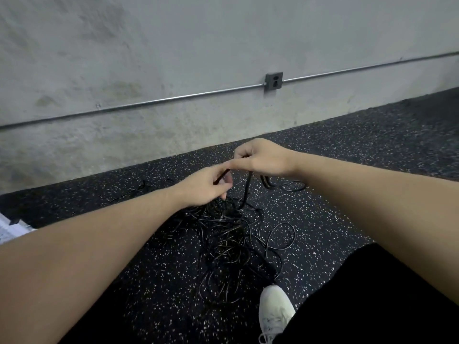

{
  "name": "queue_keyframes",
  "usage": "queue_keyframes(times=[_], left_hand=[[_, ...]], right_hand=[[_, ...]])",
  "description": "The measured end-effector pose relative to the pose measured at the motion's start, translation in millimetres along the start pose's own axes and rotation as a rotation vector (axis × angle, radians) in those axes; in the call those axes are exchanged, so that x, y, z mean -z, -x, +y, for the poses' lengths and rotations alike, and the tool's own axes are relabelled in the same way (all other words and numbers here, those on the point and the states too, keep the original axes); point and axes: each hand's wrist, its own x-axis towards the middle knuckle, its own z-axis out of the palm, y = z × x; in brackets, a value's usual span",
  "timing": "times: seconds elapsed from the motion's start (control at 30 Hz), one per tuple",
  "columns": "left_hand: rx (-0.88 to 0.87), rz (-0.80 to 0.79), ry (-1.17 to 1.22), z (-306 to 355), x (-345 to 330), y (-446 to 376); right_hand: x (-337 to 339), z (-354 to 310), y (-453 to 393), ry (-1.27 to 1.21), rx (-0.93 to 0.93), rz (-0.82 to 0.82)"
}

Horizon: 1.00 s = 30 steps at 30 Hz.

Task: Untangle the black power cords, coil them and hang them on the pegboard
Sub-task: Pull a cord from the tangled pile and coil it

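While both fists clench cord, left hand (207, 184), right hand (260, 157), tangled cords (231, 234) indistinct.

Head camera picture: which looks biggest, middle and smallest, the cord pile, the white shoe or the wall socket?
1. cord pile
2. white shoe, though it is nearer the camera
3. wall socket, though it is farthest away

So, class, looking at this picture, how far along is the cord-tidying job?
Done: nothing that shows; no coiled cord or pegboard is in view. In hand: the left hand and right hand each pinch a cord lifted from the tangled pile on the floor. Left: nearly everything, since the pile is still knotted, so separating, coiling and hanging remain.
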Motion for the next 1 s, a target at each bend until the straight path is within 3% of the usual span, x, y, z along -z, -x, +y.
queue_keyframes(times=[0.17, 0.27, 0.37, 0.43, 0.53, 0.63, 0.73, 0.87, 1.0], left_hand=[[0.098, -0.132, -0.211, -36.3, -13.8, 1.1], [0.128, -0.072, -0.173, -42.4, -14.1, -0.8], [0.149, 0.046, -0.103, -44.6, -12.8, -2.5], [0.167, 0.116, -0.064, -45.0, -8.2, -2.3], [0.135, 0.16, -0.083, -27.7, -0.8, -5.2], [0.041, 0.123, -0.102, 0.6, -0.4, -11.6], [-0.009, 0.075, -0.033, 23.6, 0.9, -18.2], [-0.026, 0.031, 0.024, 41.6, 1.4, -21.0], [-0.046, -0.035, 0.033, 39.5, -1.5, -16.7]], right_hand=[[16.5, 0.6, 18.1, -0.234, 0.033, 0.084], [26.1, 3.4, 28.5, -0.29, 0.03, 0.154], [35.2, 22.6, 29.5, -0.197, -0.048, 0.257], [40.6, 36.6, 30.2, 0.004, -0.097, 0.304], [38.8, 52.2, 34.1, 0.199, -0.221, 0.171], [30.2, 58.3, 34.1, 0.157, -0.289, -0.022], [23.1, 44.4, 29.1, 0.153, -0.19, -0.05], [20.7, 30.3, 28.3, -0.081, -0.151, -0.116], [21.6, 23.2, 28.0, 0.027, -0.118, -0.091]])
